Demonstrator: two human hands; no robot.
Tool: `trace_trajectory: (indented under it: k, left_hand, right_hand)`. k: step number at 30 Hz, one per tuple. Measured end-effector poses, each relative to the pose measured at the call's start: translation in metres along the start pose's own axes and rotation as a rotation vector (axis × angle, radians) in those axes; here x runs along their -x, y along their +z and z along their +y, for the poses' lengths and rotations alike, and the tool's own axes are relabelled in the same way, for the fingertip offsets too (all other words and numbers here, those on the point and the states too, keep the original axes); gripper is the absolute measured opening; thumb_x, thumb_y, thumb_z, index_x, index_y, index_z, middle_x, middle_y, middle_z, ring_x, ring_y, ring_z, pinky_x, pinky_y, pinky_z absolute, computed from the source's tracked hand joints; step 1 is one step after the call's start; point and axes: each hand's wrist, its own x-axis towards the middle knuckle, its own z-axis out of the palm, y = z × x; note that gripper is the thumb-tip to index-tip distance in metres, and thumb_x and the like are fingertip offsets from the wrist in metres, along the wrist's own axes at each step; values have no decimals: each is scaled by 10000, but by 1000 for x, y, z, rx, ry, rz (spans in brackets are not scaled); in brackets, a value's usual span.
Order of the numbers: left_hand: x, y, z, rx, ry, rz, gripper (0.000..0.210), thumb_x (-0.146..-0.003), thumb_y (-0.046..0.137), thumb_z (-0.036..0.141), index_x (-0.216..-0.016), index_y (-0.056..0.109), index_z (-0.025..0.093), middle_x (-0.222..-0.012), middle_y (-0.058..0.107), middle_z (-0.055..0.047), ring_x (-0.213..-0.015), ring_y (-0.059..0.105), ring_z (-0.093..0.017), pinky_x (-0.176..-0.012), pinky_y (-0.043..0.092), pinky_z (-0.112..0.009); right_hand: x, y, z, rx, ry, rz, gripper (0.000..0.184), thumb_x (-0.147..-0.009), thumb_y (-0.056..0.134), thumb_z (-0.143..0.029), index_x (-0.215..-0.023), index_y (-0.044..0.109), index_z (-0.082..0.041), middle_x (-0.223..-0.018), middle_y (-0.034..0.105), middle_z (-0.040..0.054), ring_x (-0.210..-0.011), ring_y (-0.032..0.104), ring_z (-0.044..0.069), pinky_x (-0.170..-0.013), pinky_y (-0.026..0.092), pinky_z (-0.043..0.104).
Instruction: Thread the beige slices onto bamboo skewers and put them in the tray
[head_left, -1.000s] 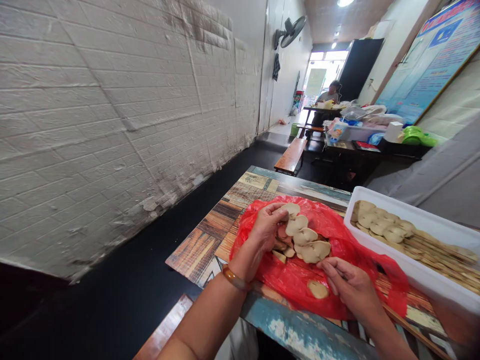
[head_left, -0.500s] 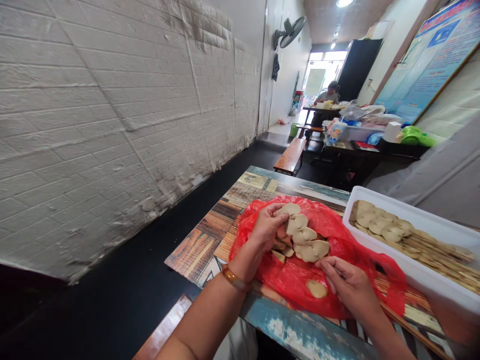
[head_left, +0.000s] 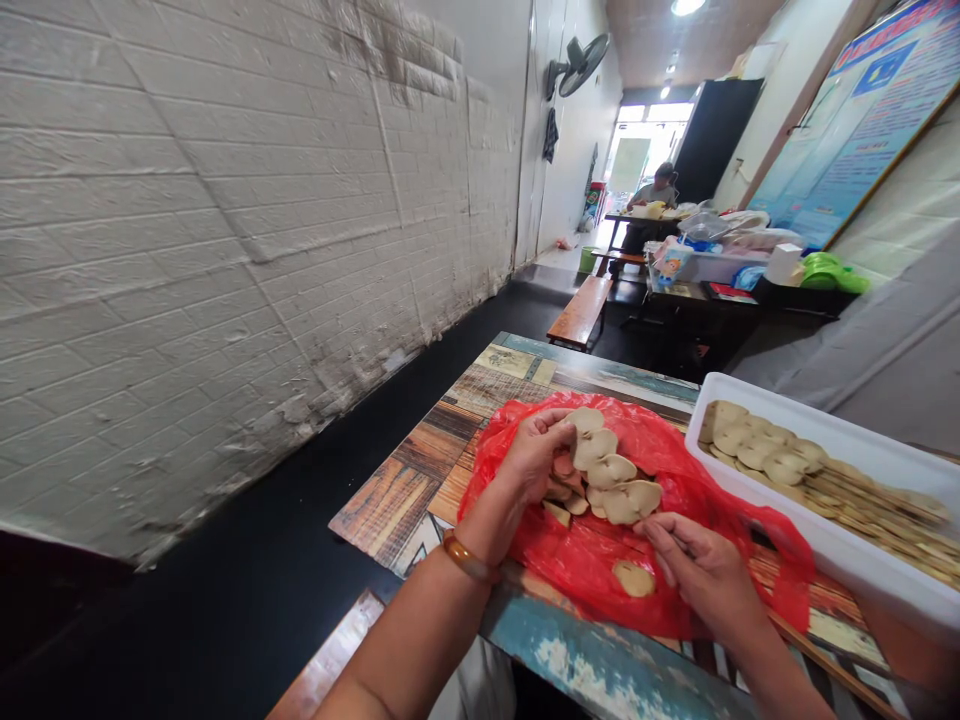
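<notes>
brick-patterned wall point(head_left: 225, 250): running along the left side, the patchwork-wood table point(head_left: 405, 480) standing to its right.
left hand point(head_left: 536, 450): pinching narrowly, thumb and fingers holding the far end of the row.
row of tan slices point(head_left: 609, 470): spanning the gap between both hands, over the red plastic bag point(head_left: 679, 430); probably being light, soft, bendy and slightly slick, likely tearing if tugged mid-slice, so the two ends are offering the safest hold.
row's long axis: slanting from far left to near right, the near end pointing at the right hand.
loose slice point(head_left: 634, 578): lying on the bag.
right hand point(head_left: 697, 560): pinching the row's near end, fingertips hiding any stick.
white tray point(head_left: 847, 435): holding similar rows, standing beside the bag.
</notes>
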Motion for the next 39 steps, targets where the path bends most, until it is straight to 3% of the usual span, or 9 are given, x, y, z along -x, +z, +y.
trace_trajectory:
  k: [7,14,30,34,39]
  left_hand:
    - [1,-1,1,-55,9,22,268,-628,744,312,-799,696,112,-669,627,-29,-561,535,-91,-557,399,-203]
    - [0,0,0,-68,-21,6,277,-598,757,319,-772,689,115,-619,584,-5,-508,477,-71,-500,336,-192]
    - [4,5,6,-126,-8,63,194,-633,691,270,-755,681,119,-631,589,-6,-514,474,-74,-517,350,-204]
    - [2,2,5,-103,24,61,193,-641,690,269,-757,677,115,-653,603,-15,-546,502,-82,-532,358,-199]
    - [1,0,1,-82,-34,13,193,-648,702,290,-716,635,122,-610,555,11,-493,469,-65,-513,356,-199]
  right_hand:
    - [-1,-6,0,55,1,-74,377,-839,505,-512,-811,679,-178,-454,463,-49,-448,448,128,-502,373,255]
    - [0,1,1,12,10,-15,451,-807,488,-596,-796,671,-183,-445,427,-63,-409,414,119,-458,348,251]
    - [-1,-1,1,54,-12,-61,384,-839,494,-532,-785,664,-193,-461,474,-42,-471,472,145,-516,381,260]
    - [-1,-1,2,61,10,-42,408,-841,477,-543,-815,667,-183,-444,452,-51,-454,453,142,-510,369,263]
    - [0,1,2,30,19,-30,418,-833,486,-555,-804,664,-178,-450,448,-50,-442,434,134,-489,354,257]
